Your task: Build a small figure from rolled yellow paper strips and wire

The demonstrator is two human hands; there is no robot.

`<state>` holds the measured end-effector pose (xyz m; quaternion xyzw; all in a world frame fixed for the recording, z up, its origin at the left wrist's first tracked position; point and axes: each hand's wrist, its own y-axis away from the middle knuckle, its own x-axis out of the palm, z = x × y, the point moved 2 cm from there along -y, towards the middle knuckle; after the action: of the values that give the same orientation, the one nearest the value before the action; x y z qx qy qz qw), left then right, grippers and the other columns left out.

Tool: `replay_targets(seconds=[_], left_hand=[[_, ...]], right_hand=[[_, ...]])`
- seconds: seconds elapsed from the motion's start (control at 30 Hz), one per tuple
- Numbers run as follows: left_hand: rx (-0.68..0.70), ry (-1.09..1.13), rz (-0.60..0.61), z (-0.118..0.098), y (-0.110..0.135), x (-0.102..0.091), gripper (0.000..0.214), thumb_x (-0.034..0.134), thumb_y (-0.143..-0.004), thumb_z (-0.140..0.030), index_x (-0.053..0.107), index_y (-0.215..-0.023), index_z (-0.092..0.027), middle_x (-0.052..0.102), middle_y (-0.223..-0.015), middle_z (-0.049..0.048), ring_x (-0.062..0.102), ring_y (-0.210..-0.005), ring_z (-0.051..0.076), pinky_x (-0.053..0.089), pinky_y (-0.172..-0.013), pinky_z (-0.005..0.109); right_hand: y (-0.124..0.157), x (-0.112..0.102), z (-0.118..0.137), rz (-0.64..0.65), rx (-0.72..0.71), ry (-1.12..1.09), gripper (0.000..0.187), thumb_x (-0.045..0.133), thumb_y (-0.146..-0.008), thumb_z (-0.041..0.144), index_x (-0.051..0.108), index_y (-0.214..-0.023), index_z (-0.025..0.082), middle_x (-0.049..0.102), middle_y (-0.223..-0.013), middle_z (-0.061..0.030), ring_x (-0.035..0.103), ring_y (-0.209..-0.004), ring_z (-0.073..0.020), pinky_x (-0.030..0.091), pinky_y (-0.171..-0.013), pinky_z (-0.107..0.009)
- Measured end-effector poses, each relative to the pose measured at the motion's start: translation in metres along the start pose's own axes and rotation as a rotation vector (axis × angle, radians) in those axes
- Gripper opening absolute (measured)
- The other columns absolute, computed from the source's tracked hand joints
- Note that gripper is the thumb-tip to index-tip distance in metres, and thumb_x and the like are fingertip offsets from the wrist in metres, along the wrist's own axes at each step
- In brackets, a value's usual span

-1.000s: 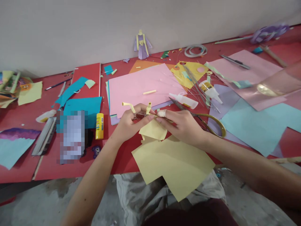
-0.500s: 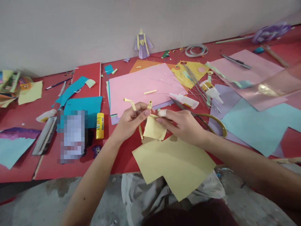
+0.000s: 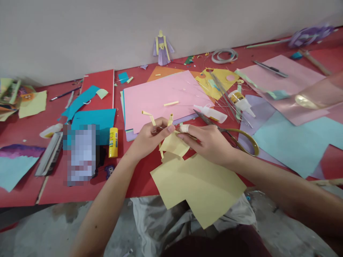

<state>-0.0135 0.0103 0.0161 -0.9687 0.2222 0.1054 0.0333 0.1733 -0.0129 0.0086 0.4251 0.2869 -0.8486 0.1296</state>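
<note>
My left hand [image 3: 148, 137] pinches a small pale yellow paper piece with thin rolled strips sticking up [image 3: 169, 121]. My right hand [image 3: 207, 142], a white bandage on its forefinger, pinches the same piece from the right, where a yellow paper flap [image 3: 173, 145] hangs down. Both hands meet above the near edge of the red table [image 3: 66, 185]. A large pale yellow sheet [image 3: 198, 185] lies under them and overhangs the table edge.
Gold-handled scissors [image 3: 235, 137] lie right of my right hand. A white glue bottle [image 3: 211, 113] rests on the pink sheet [image 3: 160, 96]. A yellow glue stick [image 3: 113, 142] stands by teal paper [image 3: 93, 119]. A paper doll [image 3: 162, 46] leans on the wall. Another person's arm [image 3: 318, 94] reaches in at right.
My fingers have shifted slightly on the yellow piece; its flap has turned and dropped a little. Everything on the table stays where it was.
</note>
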Motion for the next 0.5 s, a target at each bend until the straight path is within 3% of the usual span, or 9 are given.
replay_targets(seconds=[0.13, 0.5], left_hand=[[0.013, -0.025, -0.012, -0.0015, 0.0007, 0.0015, 0.026, 0.068, -0.083, -0.043, 0.058, -0.078, -0.02, 0.053, -0.072, -0.0026, 0.05, -0.065, 0.011, 0.038, -0.059, 0.023], [0.01, -0.019, -0.062, -0.0008, 0.0003, 0.0018, 0.028, 0.071, -0.081, -0.038, 0.053, -0.073, -0.018, 0.044, -0.066, -0.0046, 0.042, -0.059, 0.008, 0.034, -0.055, 0.022]], right_hand=[[-0.0009, -0.0004, 0.0003, -0.004, -0.019, -0.021, 0.019, 0.049, -0.098, 0.029, 0.062, -0.091, 0.017, 0.046, -0.056, 0.006, 0.037, -0.047, -0.0078, 0.025, -0.051, -0.022], [-0.0019, -0.001, 0.0, 0.038, 0.066, -0.072, 0.026, 0.048, -0.098, 0.034, 0.056, -0.079, 0.018, 0.042, -0.056, 0.0059, 0.039, -0.048, -0.0079, 0.026, -0.051, -0.023]])
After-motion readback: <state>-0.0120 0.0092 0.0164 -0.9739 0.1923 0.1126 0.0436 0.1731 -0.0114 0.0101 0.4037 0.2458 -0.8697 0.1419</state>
